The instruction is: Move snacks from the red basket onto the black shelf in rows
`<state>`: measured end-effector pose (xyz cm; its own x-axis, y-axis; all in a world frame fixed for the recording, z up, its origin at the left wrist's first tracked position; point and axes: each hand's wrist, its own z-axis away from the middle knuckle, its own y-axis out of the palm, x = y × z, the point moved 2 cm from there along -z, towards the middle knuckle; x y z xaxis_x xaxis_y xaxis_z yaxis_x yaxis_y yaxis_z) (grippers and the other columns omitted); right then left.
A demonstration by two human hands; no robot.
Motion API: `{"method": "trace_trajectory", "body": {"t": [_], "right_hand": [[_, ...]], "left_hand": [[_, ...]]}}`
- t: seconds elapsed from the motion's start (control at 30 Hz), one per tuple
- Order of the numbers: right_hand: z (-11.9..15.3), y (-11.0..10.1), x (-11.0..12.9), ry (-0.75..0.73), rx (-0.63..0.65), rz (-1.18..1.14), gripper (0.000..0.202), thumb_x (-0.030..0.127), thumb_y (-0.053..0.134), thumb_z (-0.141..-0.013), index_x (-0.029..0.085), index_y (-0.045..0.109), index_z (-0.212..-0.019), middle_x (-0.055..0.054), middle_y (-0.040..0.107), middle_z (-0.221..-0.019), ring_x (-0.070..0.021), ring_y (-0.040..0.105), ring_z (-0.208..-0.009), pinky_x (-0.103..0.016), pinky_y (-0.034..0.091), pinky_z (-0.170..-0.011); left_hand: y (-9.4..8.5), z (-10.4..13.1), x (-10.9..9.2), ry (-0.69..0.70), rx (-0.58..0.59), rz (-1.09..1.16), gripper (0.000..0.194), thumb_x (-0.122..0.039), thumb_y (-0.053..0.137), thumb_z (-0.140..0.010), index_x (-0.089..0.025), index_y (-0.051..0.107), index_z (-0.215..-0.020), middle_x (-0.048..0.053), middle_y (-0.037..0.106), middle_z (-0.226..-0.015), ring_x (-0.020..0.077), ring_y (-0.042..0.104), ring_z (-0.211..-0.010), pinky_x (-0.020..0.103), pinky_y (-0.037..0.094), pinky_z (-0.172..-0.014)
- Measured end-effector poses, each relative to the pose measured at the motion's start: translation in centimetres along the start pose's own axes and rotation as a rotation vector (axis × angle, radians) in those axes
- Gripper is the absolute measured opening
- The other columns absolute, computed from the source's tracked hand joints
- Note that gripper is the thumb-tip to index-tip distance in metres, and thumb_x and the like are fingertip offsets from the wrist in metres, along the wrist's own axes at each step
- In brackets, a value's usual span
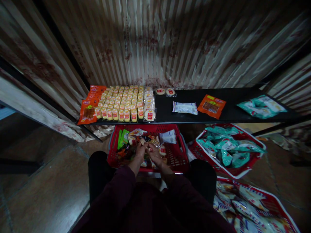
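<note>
My left hand [140, 151] and my right hand [154, 153] are close together over the red basket [175, 155] between my knees. Both sets of fingers are closed around something small that I cannot make out. Beneath them lie mixed packaged snacks, with a green packet [123, 138] at the left and a white-and-blue packet [168, 136] at the right. Above the basket, the black shelf [162, 110] carries rows of small yellow wrapped cakes [121, 102]. Beside them is a column of round white wrapped ones [149, 115], with two more round ones [165, 92] at the back.
Orange packets [87, 110] stand at the shelf's left end. Farther right lie a white packet [185, 108], an orange packet [212, 106] and a teal packet [261, 106]. Baskets of teal packets [227, 147] and white-blue packets [250, 207] sit at my right.
</note>
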<state>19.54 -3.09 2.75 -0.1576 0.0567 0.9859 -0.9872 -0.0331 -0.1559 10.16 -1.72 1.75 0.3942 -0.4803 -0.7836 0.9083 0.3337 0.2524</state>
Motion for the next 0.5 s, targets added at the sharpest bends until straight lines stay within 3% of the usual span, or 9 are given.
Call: {"method": "trace_trajectory", "body": {"t": [0.2,0.37,0.5], "right_hand": [[0.1,-0.3,-0.7,-0.013,-0.039,0.133,0.032,0.036,0.054,-0.073,0.023,0.071,-0.097,-0.006,0.069,-0.098,-0.0214,0.060,-0.095,-0.039,0.046,-0.090],[-0.3,-1.4,-2.1,0.058,-0.125,0.029,0.043,0.050,0.056,-0.071,0.020,0.070,-0.098,-0.008,0.070,-0.091,-0.0245,0.061,-0.094,-0.042,0.046,-0.090],[-0.3,-1.4,-3.0,0.142,-0.139,-0.156,0.054,0.059,0.063,-0.065,0.018,0.069,-0.100,-0.010,0.070,-0.097,-0.0238,0.063,-0.090,-0.041,0.049,-0.086]], "left_hand": [[-1.3,-0.7,0.0,-0.173,-0.062,0.060,0.021,-0.017,0.063,-0.072,-0.017,0.060,-0.093,0.000,0.064,-0.072,0.0094,0.057,-0.059,0.020,0.046,-0.057],[-2.2,-0.7,-0.4,-0.213,-0.004,0.095,0.031,-0.013,0.063,-0.072,-0.016,0.060,-0.103,0.003,0.066,-0.077,0.0116,0.062,-0.065,0.024,0.052,-0.063],[-2.4,-0.5,-0.1,-0.198,0.073,0.110,0.036,-0.014,0.070,-0.068,-0.016,0.060,-0.102,0.004,0.068,-0.083,0.0120,0.062,-0.066,0.025,0.052,-0.064]]}}
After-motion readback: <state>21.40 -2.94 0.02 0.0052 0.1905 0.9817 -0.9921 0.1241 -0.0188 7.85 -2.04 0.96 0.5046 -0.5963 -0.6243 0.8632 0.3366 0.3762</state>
